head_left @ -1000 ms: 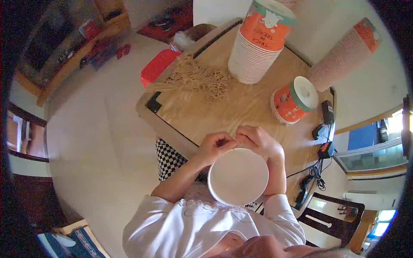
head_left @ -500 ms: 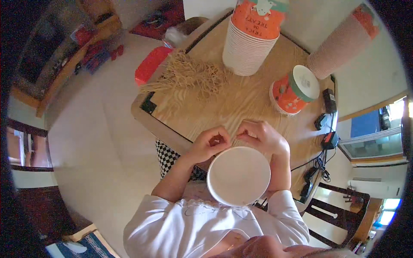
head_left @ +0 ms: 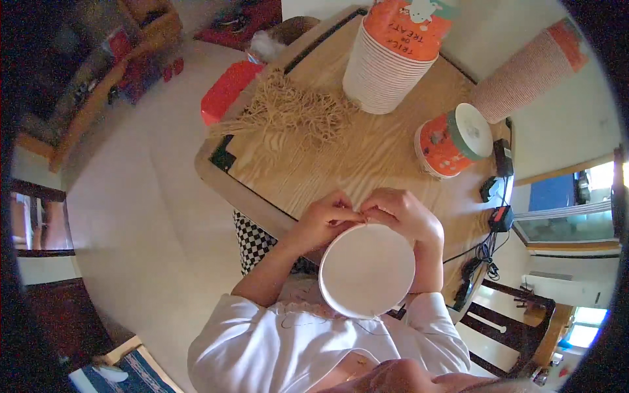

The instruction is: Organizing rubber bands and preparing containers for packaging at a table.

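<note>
A white paper bucket (head_left: 367,270) sits close against my body, its open mouth facing up and a thin thread-like bit at its near rim. Beyond its far rim, my left hand (head_left: 331,218) and my right hand (head_left: 401,213) meet, fingertips pinched together at the edge. What they pinch is too small to make out. Tan twine strands (head_left: 295,108) lie in a loose tangle at the table's far left. Farther off stands a tall stack of orange-and-white paper buckets (head_left: 393,59). To the right, a short upside-down stack of orange buckets (head_left: 452,141) shows a green band and white base.
The wood-grain table (head_left: 275,173) has a raised pale edge. Along its right side lie black power adapters (head_left: 502,157) and tangled cables (head_left: 485,252). A red package (head_left: 226,92) is beside the twine. Another long nested bucket stack (head_left: 524,78) leans at the far right.
My hands have come together at the far rim, left fingertips now meeting the right ones. The view has shifted slightly; the bucket stays in about the same place.
</note>
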`<state>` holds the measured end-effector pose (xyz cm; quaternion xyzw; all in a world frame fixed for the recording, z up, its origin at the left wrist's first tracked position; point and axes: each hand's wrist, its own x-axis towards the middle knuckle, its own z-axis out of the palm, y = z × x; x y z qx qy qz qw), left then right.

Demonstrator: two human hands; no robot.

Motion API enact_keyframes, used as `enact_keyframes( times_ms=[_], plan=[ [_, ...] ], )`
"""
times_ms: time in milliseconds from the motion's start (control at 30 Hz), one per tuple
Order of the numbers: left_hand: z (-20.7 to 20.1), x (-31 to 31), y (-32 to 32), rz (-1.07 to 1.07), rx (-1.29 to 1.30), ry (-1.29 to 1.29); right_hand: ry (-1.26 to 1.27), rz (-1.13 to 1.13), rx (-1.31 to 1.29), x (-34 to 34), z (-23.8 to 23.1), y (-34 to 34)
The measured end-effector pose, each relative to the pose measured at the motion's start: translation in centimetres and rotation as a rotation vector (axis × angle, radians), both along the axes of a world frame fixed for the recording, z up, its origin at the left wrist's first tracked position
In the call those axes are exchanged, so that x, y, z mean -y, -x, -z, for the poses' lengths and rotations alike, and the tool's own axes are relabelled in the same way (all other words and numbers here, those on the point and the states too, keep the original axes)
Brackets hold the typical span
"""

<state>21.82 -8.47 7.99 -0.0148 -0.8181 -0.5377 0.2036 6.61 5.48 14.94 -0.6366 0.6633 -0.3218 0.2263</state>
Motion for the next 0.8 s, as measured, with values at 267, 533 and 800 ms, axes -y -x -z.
enact_keyframes(
  times_ms=[267,533,800],
  plan=[
    [-0.5,0.2,0.2,0.012,0.049,-0.088,0.019,0.065,0.041,0.1,-0.7,-0.3],
    [-0.3,-0.3,0.2,0.134,0.155,-0.379,0.070,0.036,-0.015,-0.2,-1.1,-0.6],
    [-0.2,-0.4,0.0,0.231,0.286,-0.587,0.079,0.002,-0.025,-0.6,-1.4,-0.7]
  ],
)
